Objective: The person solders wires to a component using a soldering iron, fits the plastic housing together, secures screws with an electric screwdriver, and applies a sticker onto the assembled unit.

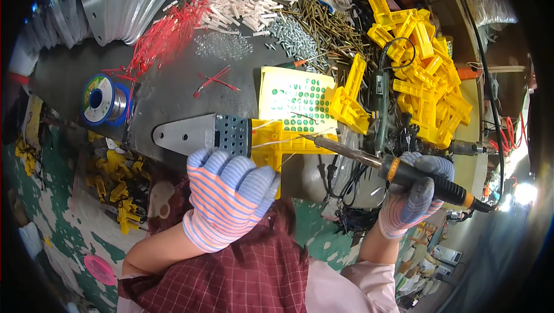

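While the soldering iron [358, 154] points its tip at thin pale leads [277, 141], the yellow bracket [268, 134] lies beneath them at the near edge of the worktable [57, 85], butted against the perforated end of a grey metal plate [184, 134] with 2 round holes. I cannot tell whether the tip touches a lead or sits just above it.

The right hand [418, 192] is closed around the iron's dark handle, well back from the hot shaft. The left hand [231, 189] is curled over the near side of the plate and bracket; its fingertips are hidden, so I cannot tell what it pinches.

To do this well, I would steady the bracket first, heat the joint rather than the plastic, feed solder sparingly, and avoid moving the leads until the metal sets. Yellow plastic this close probably melts quickly, so a shallow, brief contact seems wise.

Just beyond the bracket lies a yellow sheet [266, 82] bearing rows of green discs; 1 blue solder spool [108, 102] stands to the left. Farther out are red wires [164, 36], silver screws [294, 36] and a heap of yellow parts [427, 82].
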Demonstrator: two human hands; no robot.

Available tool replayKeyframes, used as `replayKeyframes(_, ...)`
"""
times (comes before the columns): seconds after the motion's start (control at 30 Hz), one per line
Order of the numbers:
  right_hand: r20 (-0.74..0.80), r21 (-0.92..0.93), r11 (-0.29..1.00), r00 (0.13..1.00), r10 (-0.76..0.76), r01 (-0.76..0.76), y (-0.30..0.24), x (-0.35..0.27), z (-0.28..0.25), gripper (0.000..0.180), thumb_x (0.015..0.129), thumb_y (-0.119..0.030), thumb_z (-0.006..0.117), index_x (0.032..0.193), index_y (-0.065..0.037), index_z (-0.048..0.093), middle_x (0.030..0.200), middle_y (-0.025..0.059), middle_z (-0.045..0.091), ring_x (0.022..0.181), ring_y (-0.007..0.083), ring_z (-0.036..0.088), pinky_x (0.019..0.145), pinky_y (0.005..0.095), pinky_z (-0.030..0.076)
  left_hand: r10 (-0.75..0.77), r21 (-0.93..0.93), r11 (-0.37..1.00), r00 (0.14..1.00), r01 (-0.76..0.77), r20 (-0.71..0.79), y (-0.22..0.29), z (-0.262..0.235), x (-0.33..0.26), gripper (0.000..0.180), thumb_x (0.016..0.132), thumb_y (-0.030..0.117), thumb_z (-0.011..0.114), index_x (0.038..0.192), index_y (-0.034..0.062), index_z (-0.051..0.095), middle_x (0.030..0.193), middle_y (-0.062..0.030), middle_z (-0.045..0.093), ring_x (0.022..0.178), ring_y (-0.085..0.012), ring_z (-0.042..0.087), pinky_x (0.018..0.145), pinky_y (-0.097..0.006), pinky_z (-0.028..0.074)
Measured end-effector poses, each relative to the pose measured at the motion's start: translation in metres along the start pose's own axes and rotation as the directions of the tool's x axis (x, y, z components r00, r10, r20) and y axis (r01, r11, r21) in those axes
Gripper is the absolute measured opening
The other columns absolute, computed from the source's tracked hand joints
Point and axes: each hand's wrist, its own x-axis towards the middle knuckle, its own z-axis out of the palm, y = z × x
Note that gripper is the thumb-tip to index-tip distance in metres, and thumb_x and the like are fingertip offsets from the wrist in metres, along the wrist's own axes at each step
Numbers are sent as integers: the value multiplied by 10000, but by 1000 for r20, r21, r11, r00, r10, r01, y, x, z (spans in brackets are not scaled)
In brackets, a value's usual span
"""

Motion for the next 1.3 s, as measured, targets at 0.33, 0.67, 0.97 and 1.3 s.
replayKeyframes(0.33,24,-74,997,1000,-12,13,5,-10,10,392,886,-356,689,1053,-25,561,758,86,590,488,73,449,457,199,373,3,102,995,1000,-6,31,1,13,1,199,687,215,748,839,157,634,793,-35,552,744,-252,530,758,-434,377)
replayKeyframes(0.67,53,-24,999,998,30,-29,10,-11,6,422,838,-335,754,1050,-28,558,855,85,590,575,102,518,512,221,446,38,154,988,999,-32,-32,-3,16,7,191,652,212,714,791,170,589,725,-10,493,679,-210,519,654,-395,371)
replayKeyframes(0.97,4,-49,998,999,-34,35,11,-11,6,400,868,-368,716,1000,-23,564,740,42,536,498,64,431,435,184,321,13,129,992,1000,-13,0,-1,22,3,196,670,219,720,826,167,613,769,-24,526,730,-234,531,735,-421,375)
replayKeyframes(1.3,-40,-26,998,997,-66,65,10,-11,8,368,867,-326,719,995,-14,573,848,50,557,576,109,526,510,207,421,25,131,991,999,-29,31,-1,23,6,209,668,216,741,841,156,639,786,-40,548,726,-253,534,730,-420,389)
